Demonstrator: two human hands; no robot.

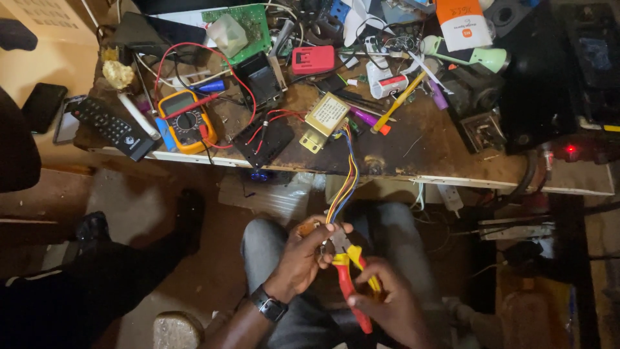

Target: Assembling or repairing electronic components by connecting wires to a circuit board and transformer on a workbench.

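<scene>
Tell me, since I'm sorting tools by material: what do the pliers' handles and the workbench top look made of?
Pliers: handles look sleeved in glossy red and yellow plastic or rubber; the head looks like dull grey metal. Workbench: probably painted wood, with a worn dark top and a chipped white edge.

The room is dim. A dark, stained counter (420,145) with a pale front edge goes across the upper part, covered with clutter (many tools and electronic parts). Under it the floor (129,207) is brownish and worn. A small red light (570,149) glows at the right side.
</scene>
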